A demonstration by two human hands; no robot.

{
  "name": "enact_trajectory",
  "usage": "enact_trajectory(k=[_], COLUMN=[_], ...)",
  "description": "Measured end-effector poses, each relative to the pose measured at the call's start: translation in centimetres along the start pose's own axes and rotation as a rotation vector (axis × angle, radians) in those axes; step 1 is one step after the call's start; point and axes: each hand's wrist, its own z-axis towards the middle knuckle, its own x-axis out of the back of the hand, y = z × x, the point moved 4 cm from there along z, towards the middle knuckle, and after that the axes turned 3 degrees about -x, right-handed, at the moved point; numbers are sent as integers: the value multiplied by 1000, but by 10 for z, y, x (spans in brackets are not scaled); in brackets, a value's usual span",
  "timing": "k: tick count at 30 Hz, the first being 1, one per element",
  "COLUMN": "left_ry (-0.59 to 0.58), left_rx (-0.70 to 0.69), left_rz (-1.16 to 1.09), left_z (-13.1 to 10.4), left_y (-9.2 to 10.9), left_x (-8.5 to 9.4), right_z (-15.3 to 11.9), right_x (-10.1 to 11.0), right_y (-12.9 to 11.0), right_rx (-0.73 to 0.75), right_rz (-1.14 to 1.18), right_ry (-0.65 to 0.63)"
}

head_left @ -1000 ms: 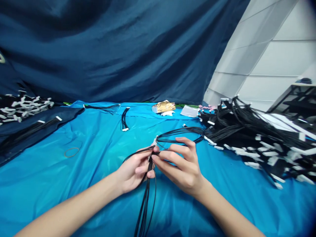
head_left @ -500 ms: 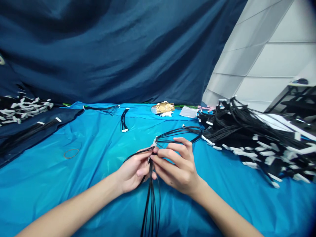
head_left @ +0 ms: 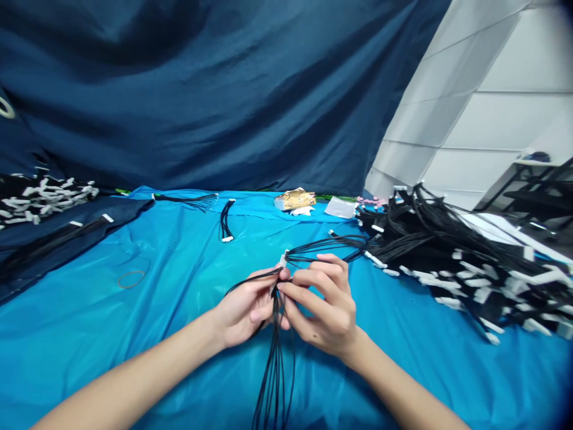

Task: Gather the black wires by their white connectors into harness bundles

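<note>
Near the middle of the view, my left hand (head_left: 250,307) is closed on a white connector (head_left: 283,260) and on thin black wires that run from it. My right hand (head_left: 320,301) pinches at the same spot, its thumb and index fingertip on the wires just below the connector. One bundle of black wires (head_left: 275,364) hangs down between my hands. Another bundle (head_left: 331,243) loops out to the right, above my right fingers. The exact grip between the fingertips is partly hidden.
A big heap of black cables (head_left: 430,239) with white connectors lies right; another cable pile (head_left: 45,197) is far left. Two loose harnesses, one a short cable (head_left: 226,221), a gold packet (head_left: 295,200), a clear bag (head_left: 341,208) and a rubber band (head_left: 131,279) rest on the blue sheet (head_left: 179,334).
Both hands stay together at the connector and have barely shifted. The wires hanging below have swung and spread slightly. The camera view has tilted a little.
</note>
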Motion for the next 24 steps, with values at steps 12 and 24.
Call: enact_trajectory(k=[12,24], left_ry=[249,420], left_rx=[-96,-325], left_rz=[-34,113], left_z=[-2,1], left_y=[14,17], left_x=[2,11], right_z=[2,12], right_x=[13,43], right_y=[28,62], right_rx=[-573,-716], right_rz=[588,485], right_ry=[220,471])
